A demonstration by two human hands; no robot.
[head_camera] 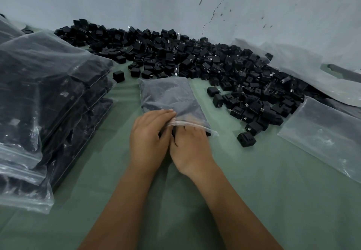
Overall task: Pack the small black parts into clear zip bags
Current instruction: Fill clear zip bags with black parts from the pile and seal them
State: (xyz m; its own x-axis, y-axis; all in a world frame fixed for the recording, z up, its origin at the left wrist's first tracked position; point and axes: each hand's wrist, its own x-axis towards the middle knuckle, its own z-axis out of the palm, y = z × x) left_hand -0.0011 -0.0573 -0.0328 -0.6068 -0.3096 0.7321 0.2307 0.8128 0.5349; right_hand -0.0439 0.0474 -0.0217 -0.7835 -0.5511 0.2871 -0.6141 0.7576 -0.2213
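Mid-frame: left hand (149,138) pinching bag (168,97) mouth open, right hand (190,150) fingers curled inside, grip hidden. Parts (195,60) heaped above; filled bags (48,103) far left.

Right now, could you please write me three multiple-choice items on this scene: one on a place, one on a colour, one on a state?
1. Where is the stack of filled bags?
A. left of the hands
B. right of the hands
C. against the wall

2. What colour is the table cover?
A. red
B. green
C. yellow

3. What are the left hand and right hand doing?
A. resting apart
B. holding one bag at its zip end
C. lifting loose parts

Key: 1 A, the stack fills the left side. 2 B, the cloth is green. 3 B, both hands meet at the bag's near edge.
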